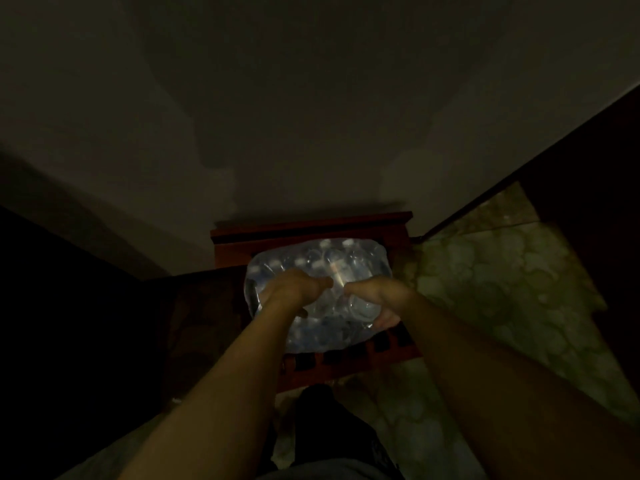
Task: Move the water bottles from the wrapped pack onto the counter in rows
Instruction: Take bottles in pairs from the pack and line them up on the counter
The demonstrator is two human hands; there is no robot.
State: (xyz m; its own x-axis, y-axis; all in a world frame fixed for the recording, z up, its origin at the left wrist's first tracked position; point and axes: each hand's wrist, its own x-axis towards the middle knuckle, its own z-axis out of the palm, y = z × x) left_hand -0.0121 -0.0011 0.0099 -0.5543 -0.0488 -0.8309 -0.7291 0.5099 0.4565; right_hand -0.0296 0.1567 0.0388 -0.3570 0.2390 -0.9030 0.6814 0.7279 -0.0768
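Note:
The scene is very dim. A wrapped pack of water bottles [346, 261], clear plastic with pale caps showing through, rests on a reddish wooden stand [311, 228] against the wall. My left hand [294, 289] lies on top of the pack, fingers curled into the wrap near its middle. My right hand [377, 294] grips the pack's near right part, thumb underneath at the edge. The two hands almost meet at the centre. Single bottles cannot be told apart under the wrap.
A plain wall [311, 116] rises behind the stand. Patterned greenish floor [502, 289] lies to the right. Dark furniture or shadow fills the left side [69, 323] and the far right corner [595, 202]. My dark trouser leg [325, 427] shows below.

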